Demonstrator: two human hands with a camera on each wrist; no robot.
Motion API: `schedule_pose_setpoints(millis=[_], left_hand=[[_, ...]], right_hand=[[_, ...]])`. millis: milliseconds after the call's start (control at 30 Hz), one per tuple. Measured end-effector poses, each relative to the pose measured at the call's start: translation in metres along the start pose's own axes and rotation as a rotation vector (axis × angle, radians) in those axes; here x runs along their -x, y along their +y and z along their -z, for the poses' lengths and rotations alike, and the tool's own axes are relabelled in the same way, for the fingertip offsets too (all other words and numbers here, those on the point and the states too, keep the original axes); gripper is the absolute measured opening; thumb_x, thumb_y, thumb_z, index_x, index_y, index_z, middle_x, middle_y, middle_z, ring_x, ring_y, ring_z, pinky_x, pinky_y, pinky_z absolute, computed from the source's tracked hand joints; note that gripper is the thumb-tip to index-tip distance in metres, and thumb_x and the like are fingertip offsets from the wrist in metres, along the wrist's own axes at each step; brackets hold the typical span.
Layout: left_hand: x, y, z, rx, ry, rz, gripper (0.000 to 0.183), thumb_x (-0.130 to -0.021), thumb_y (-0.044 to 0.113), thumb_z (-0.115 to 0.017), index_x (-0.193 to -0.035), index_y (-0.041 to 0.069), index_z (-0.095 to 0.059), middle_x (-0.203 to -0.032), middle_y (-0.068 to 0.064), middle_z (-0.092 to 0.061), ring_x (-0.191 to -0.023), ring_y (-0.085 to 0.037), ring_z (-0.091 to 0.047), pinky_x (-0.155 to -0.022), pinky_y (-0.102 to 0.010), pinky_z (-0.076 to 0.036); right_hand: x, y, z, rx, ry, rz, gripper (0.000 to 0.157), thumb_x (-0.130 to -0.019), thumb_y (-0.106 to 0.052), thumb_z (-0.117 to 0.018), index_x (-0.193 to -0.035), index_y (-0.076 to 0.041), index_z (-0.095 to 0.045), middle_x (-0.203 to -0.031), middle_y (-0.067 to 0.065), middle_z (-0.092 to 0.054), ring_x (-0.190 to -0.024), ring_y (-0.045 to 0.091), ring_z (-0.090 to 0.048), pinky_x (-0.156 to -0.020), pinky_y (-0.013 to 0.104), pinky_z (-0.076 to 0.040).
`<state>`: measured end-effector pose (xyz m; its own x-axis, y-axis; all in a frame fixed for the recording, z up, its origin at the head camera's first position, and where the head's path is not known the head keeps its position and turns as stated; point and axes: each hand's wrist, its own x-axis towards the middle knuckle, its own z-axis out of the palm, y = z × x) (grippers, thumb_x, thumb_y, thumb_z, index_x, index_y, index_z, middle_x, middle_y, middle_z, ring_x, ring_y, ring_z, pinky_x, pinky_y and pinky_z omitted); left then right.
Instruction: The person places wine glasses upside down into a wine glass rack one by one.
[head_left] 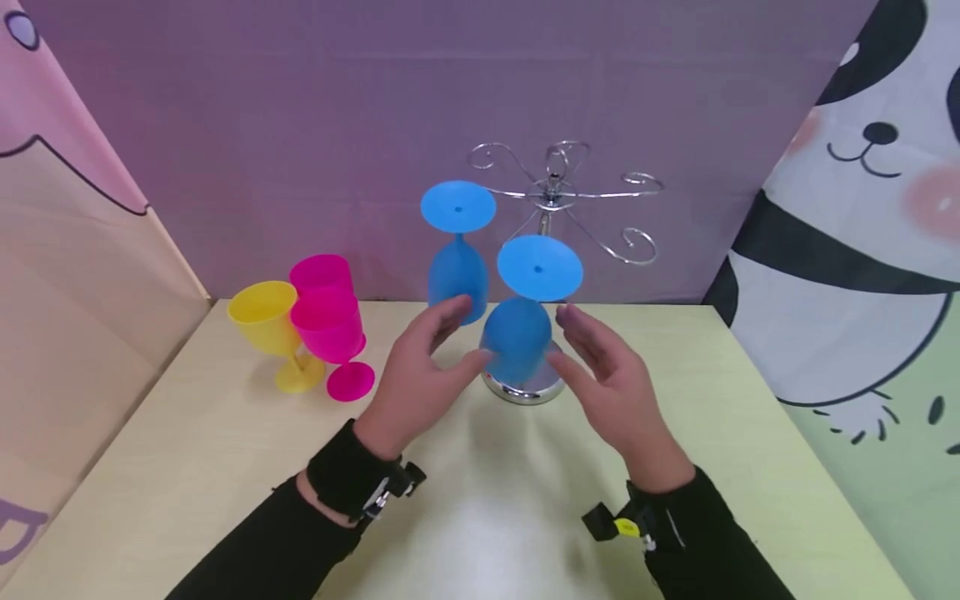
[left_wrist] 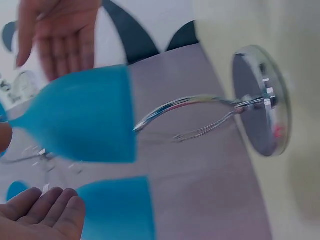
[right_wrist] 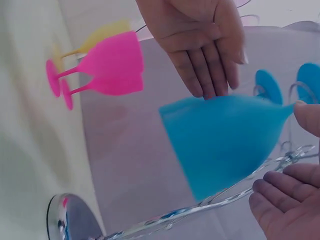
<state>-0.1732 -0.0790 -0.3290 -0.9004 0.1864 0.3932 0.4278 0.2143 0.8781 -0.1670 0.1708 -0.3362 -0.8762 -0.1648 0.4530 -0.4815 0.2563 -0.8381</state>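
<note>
The front blue goblet (head_left: pixel 517 337) partly hides the metal stand (head_left: pixel 552 197) in the head view.

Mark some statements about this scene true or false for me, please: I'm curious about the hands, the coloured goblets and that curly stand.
1. The nearer blue plastic-looking goblet and the farther blue plastic-looking goblet are both upside down, feet uppermost. True.
2. The shiny silver metal stand has a square base. False: its base is round.
3. The left hand and right hand are on opposite sides of the nearer blue goblet. True.
4. A yellow plastic-looking goblet stands upright on the pale, flat table. True.
5. Three pink goblets stand beside the yellow one. False: there are two, a front pink plastic-looking goblet and a rear pink one.
</note>
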Motion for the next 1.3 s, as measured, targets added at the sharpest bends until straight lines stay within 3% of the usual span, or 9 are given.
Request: schedule_pose_setpoints(millis=[200, 400, 533, 667, 833, 1067, 1300], left_hand=[[0.016, 0.015, 0.025, 0.067, 0.090, -0.062, 0.062, -0.096, 0.012, -0.075, -0.152, 0.009, -0.047, -0.151, -0.005, -0.052, -0.138, -0.016, -0.049, -0.111, -0.033, -0.044], [0.040, 0.026, 0.038, 0.101, 0.128, -0.145, 0.062, -0.094, -0.005, -0.071, -0.150, 0.004, -0.048, -0.149, -0.007, -0.054, -0.138, -0.018, -0.050, -0.111, -0.028, -0.043], [0.060, 0.028, 0.043, 0.048, 0.140, -0.181, 0.063, -0.093, -0.007, -0.070, -0.150, 0.005, -0.048, -0.148, -0.008, -0.055, -0.138, -0.022, -0.051, -0.112, -0.028, -0.042], [0.075, 0.028, 0.050, -0.123, 0.172, -0.187, 0.063, -0.093, -0.001, -0.072, -0.151, 0.008, -0.049, -0.146, -0.006, -0.057, -0.135, -0.019, -0.052, -0.111, -0.022, -0.040], [0.075, 0.019, 0.067, -0.279, 0.248, -0.153, 0.062, -0.093, 0.006, -0.074, -0.150, 0.009, -0.051, -0.145, -0.003, -0.057, -0.134, -0.019, -0.052, -0.109, -0.018, -0.039], [0.070, 0.003, 0.092, -0.295, 0.338, -0.139, 0.064, -0.093, 0.008, -0.074, -0.151, 0.007, -0.048, -0.147, -0.008, -0.054, -0.137, -0.025, -0.048, -0.111, -0.018, -0.036], [0.066, -0.008, 0.107, -0.251, 0.441, -0.100, 0.062, -0.095, 0.005, -0.072, -0.152, 0.003, -0.047, -0.148, -0.008, -0.052, -0.137, -0.020, -0.048, -0.112, -0.021, -0.038]], right_hand=[[0.013, -0.011, -0.005, 0.032, 0.046, 0.068, 0.059, -0.098, 0.000, -0.068, -0.153, -0.003, -0.046, -0.154, 0.008, -0.051, -0.142, 0.021, -0.048, -0.109, 0.027, -0.041], [0.027, -0.026, -0.002, 0.079, 0.051, 0.144, 0.063, -0.093, 0.011, -0.068, -0.152, -0.003, -0.048, -0.153, 0.009, -0.053, -0.141, 0.018, -0.049, -0.108, 0.026, -0.042], [0.038, -0.038, 0.001, 0.069, 0.064, 0.198, 0.066, -0.090, 0.017, -0.067, -0.151, -0.001, -0.049, -0.151, 0.011, -0.054, -0.141, 0.019, -0.050, -0.109, 0.027, -0.042], [0.045, -0.043, 0.002, -0.037, 0.086, 0.264, 0.061, -0.091, 0.017, -0.065, -0.148, 0.006, -0.048, -0.149, 0.020, -0.053, -0.141, 0.026, -0.049, -0.111, 0.030, -0.042], [0.048, -0.040, 0.001, -0.135, 0.106, 0.344, 0.055, -0.094, 0.014, -0.065, -0.145, 0.014, -0.045, -0.148, 0.026, -0.052, -0.140, 0.030, -0.049, -0.113, 0.032, -0.040], [0.049, -0.042, 0.004, -0.095, 0.122, 0.408, 0.054, -0.096, 0.003, -0.069, -0.143, 0.018, -0.045, -0.147, 0.026, -0.053, -0.140, 0.031, -0.048, -0.114, 0.032, -0.039], [0.040, -0.053, 0.016, -0.025, 0.189, 0.565, 0.055, -0.097, -0.011, -0.073, -0.134, 0.022, -0.050, -0.142, 0.024, -0.057, -0.136, 0.029, -0.053, -0.113, 0.032, -0.041]])
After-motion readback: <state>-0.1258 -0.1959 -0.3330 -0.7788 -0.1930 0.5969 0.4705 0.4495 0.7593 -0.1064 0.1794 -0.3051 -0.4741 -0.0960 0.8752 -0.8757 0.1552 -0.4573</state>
